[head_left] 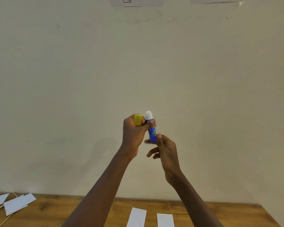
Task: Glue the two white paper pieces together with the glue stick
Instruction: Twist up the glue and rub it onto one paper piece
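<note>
I hold a blue glue stick (152, 130) upright in front of the wall, with its white glue tip exposed at the top. My left hand (134, 131) grips the yellow cap (137, 119) in its fist, and its thumb and forefinger pinch the upper part of the tube. My right hand (165, 149) pinches the tube's bottom end, other fingers loosely spread. Two white paper pieces, one on the left (137, 217) and one on the right (165, 220), lie side by side and apart on the wooden table (228, 213) at the bottom edge.
At the table's far left lie more white paper pieces (17, 203) on a pale cable (2, 208). A beige wall (138, 63) rises right behind the table, with paper sheets (136, 1) stuck near the top.
</note>
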### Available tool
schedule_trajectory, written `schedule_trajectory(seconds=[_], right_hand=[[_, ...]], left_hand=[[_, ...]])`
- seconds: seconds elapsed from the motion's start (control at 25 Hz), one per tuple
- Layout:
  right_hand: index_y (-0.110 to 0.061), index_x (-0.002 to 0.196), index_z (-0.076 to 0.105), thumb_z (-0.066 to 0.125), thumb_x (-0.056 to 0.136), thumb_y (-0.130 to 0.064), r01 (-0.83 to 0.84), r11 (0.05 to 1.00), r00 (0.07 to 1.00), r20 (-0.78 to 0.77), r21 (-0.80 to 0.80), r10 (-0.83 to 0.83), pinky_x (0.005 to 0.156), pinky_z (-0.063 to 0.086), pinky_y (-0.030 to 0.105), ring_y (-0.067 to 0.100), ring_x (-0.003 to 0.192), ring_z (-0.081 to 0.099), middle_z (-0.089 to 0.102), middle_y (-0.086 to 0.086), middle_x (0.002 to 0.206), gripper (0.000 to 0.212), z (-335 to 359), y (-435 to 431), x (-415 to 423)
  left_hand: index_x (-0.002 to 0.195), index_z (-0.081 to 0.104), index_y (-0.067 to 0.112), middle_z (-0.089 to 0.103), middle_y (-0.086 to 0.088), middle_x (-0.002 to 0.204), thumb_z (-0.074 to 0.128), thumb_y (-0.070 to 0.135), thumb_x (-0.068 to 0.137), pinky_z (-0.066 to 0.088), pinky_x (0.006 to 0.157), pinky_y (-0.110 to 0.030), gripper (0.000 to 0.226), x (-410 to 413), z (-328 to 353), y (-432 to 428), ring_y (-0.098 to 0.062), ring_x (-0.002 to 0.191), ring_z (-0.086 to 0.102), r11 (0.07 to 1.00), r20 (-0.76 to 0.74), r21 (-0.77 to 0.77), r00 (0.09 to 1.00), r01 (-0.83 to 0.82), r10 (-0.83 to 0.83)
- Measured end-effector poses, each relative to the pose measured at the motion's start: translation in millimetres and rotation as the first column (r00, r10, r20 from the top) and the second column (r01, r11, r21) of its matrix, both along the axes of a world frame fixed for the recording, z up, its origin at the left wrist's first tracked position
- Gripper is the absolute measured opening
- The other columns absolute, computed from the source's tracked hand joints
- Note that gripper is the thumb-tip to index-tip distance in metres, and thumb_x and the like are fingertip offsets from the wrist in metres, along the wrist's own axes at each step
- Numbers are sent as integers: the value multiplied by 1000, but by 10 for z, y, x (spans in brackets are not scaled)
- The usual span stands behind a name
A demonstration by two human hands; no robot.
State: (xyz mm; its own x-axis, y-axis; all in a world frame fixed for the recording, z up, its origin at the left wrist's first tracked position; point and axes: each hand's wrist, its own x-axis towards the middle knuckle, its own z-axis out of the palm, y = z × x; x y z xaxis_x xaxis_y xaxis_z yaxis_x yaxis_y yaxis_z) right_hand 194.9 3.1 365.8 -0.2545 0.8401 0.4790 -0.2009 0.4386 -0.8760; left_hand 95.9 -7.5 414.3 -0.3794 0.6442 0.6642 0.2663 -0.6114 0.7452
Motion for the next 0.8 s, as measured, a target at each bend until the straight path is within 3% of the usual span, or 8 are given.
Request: schedule_trajectory(seconds=[0.08, 0.2, 0.32, 0.4, 0.52, 0.64, 0.72, 0.8], right_hand=[[-15, 96, 51, 59, 81, -27, 45, 999, 999, 4, 12, -45, 46, 44, 11, 5, 46, 58, 60, 1, 96, 20, -28, -4, -17], [-8, 87, 58, 56, 84, -21, 52, 998, 996, -74, -44, -55, 43, 42, 12, 5, 40, 55, 64, 7, 82, 13, -23, 4, -13], [-14, 83, 59, 33, 93, -28, -93, 992, 994, -59, -86, 89, 45, 43, 13, 7, 43, 59, 68, 2, 77, 31, -15, 2, 7], [-15, 90, 56, 39, 91, -30, -58, 997, 997, -55, -54, 55, 46, 44, 13, 7, 44, 58, 65, 1, 88, 23, -12, -6, -11], [-7, 89, 56, 58, 83, -19, 73, 997, 996, -56, 6, -73, 43, 41, 13, 6, 40, 54, 62, 6, 82, 13, -25, -7, -32], [-8, 88, 58, 39, 92, -20, -64, 997, 995, -74, -33, 62, 45, 41, 13, 7, 42, 57, 68, -4, 60, 22, -20, 20, -2], [-11, 93, 56, 34, 93, -25, -91, 995, 993, -79, -46, 87, 47, 43, 14, 7, 46, 60, 69, -7, 70, 26, -23, 16, -10], [-14, 95, 53, 49, 87, -25, 16, 1000, 998, -63, 10, -15, 47, 45, 12, 6, 48, 59, 63, -5, 84, 14, -40, 7, -38]], left_hand=[[53, 34, 14, 53, -4, 54, 67, 4, 74, 54, 65, -22, 41, 14, -15, 0, -13, 61, 69, 1000, 6, -2, 1000, 11, -11], [52, 33, 15, 52, -19, 63, 69, 5, 73, 54, 72, -39, 42, 33, -1, 12, -35, 69, 67, 1000, -20, -6, 999, -25, 25], [53, 32, 13, 52, -12, 63, 66, 3, 75, 54, 66, -25, 42, 19, 7, -8, -20, 63, 68, 999, -34, -26, 999, -27, 26], [54, 32, 13, 51, -13, 63, 66, 4, 76, 53, 65, -22, 41, 2, 0, -16, -18, 63, 67, 999, -41, -27, 999, -21, 20], [53, 34, 14, 51, -21, 64, 68, 5, 74, 55, 74, -43, 41, 23, -6, -8, -40, 72, 66, 999, -23, -23, 999, -32, 32], [53, 34, 15, 52, -32, 70, 68, 7, 74, 52, 77, -46, 41, 44, 6, -12, -52, 83, 60, 998, -31, -33, 998, -52, 51], [52, 33, 15, 49, -22, 68, 67, 4, 74, 52, 75, -42, 42, 32, 12, -24, -52, 83, 61, 999, -9, -21, 999, -38, 38], [52, 33, 14, 45, -20, 68, 68, 3, 73, 52, 75, -45, 42, 19, 15, -14, -55, 83, 58, 999, 21, -17, 999, -30, 30]])
